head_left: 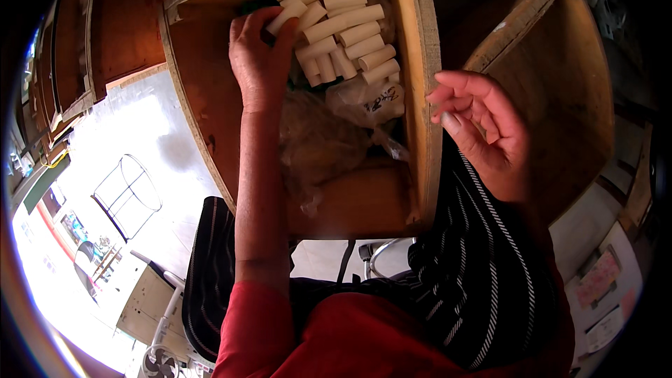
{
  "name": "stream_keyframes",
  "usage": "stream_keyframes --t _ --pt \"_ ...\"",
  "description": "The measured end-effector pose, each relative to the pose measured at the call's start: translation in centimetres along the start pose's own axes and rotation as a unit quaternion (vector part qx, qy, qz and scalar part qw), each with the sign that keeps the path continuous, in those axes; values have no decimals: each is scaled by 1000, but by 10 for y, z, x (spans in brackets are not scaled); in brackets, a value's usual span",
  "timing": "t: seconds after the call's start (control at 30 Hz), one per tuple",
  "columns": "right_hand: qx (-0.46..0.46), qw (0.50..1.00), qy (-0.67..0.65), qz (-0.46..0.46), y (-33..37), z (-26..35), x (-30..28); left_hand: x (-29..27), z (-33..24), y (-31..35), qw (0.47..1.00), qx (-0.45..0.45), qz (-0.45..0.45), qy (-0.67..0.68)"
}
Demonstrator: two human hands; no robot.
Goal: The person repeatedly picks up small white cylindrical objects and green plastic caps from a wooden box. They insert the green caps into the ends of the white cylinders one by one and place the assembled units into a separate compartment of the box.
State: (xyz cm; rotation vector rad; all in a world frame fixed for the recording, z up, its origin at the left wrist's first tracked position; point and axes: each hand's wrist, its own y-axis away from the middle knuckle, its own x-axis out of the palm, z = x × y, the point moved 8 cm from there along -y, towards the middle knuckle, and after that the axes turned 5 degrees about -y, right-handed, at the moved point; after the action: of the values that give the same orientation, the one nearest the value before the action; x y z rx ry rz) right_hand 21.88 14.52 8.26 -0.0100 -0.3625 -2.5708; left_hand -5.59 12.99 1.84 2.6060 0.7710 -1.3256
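Observation:
Several short white tubes (344,21) lie stacked in rows inside a wooden box (428,168), toward its far end. At the left of the stack, my left hand (259,52) reaches in and is closed, thumb and fingers gripping one white tube (287,16). That tube lies slanted against its neighbours. Below the stack are a clear plastic bag (322,143) and a smaller bag (367,101) with dark handwriting. By the box's right wall, my right hand (486,122) hovers with fingers loosely bent and apart, with nothing visible in it.
To the right stands a second wooden box (560,98) with a rough edge. Pale floor spreads at the left, where a thin wire frame (127,196) shows. A fan (159,362) stands at the lower left. My legs in striped trousers (483,259) flank the box.

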Motion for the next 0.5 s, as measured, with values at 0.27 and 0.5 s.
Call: stream_keyframes --t 0.27,0.5 --pt "-9 995 -44 -91 10 2 -48 15 -3 2 997 51 -5 -50" --pt "34 965 128 -225 15 -36 -158 17 -3 -4 997 72 -3 -25"
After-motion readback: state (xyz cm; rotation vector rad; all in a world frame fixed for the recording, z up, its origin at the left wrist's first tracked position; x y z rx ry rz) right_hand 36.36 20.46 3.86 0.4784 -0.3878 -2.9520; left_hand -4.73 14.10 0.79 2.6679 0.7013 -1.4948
